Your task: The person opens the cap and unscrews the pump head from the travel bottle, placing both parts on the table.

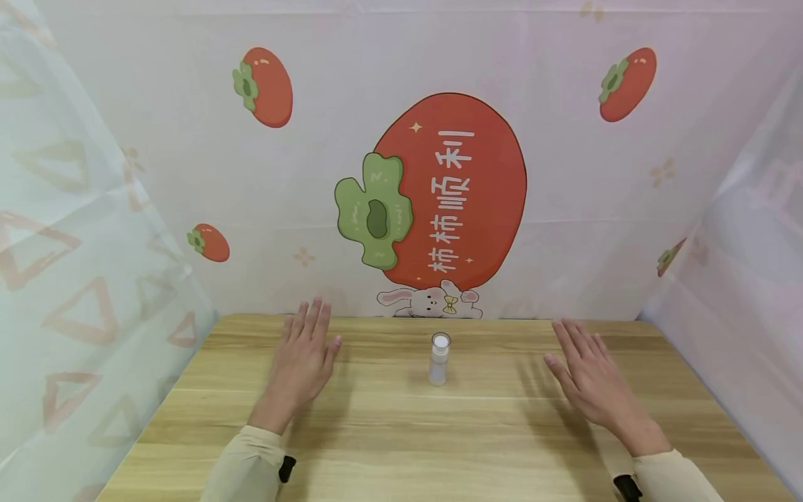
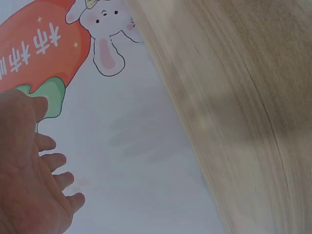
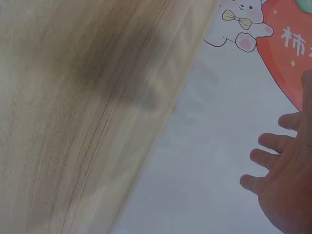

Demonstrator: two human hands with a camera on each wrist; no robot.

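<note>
A small clear bottle with a white top [image 1: 438, 359] stands upright near the back of the wooden table, between the two hands. To its left is my left hand [image 1: 303, 362], held above the tabletop with fingers extended and nothing in its grasp. On the other side my right hand [image 1: 590, 380] hovers likewise, fingers straight, holding nothing. Both hands are apart from the bottle. The left wrist view shows the left palm [image 2: 29, 170] with its fingers; the right palm [image 3: 287, 185] appears in the right wrist view. Neither wrist view shows the bottle.
The wooden tabletop [image 1: 401, 446] ends at a white backdrop [image 1: 564, 244] printed with persimmons and a rabbit. White sheets stand along the left side [image 1: 75, 279] and the right side [image 1: 740, 314]. Black straps circle both wrists.
</note>
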